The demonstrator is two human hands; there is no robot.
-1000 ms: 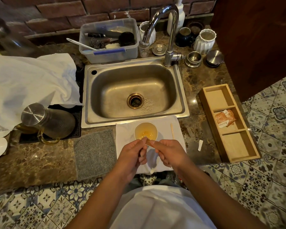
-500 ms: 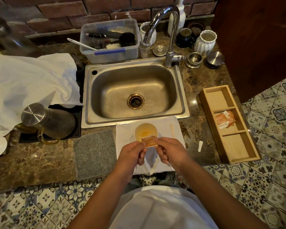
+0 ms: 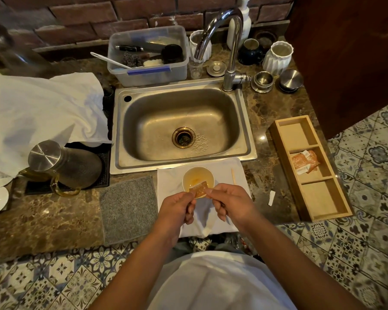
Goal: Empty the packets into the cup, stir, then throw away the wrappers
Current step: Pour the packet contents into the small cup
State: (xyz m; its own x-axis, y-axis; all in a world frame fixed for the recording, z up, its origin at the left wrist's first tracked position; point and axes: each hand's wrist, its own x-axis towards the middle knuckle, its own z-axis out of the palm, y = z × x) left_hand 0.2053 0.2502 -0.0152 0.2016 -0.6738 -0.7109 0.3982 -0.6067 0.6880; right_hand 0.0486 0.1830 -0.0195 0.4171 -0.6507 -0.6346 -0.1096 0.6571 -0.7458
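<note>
Over the near rim of the cup [image 3: 198, 179], a small round white one w/ amber liquid inside, we hold a flat orange packet [image 3: 200, 190]: our left hand [image 3: 177, 206] pinches its left edge, our right hand [image 3: 230, 203] pinches its right edge, remaining fingers curled under. Cup sits on a soft white cloth [image 3: 220, 168] draped off the counter edge, w/ a thin wooden stir stick [image 3: 234, 176] lying just right of it. Left of the cloth is a grey, nubbly square mat [image 3: 128, 209]. Behind, a brushed steel sink [image 3: 182, 128] w/ a curved chrome tap [image 3: 224, 41]. At right, a wooden tray [image 3: 309, 166] w/ three compartments; more orange packets [image 3: 305, 162] lie in the middle one. A small white paper scrap [image 3: 271, 198] lies on the brown marble counter [image 3: 43, 220] between cloth & tray. At left, a glass jug [image 3: 63, 166] w/ a steel lid.
</note>
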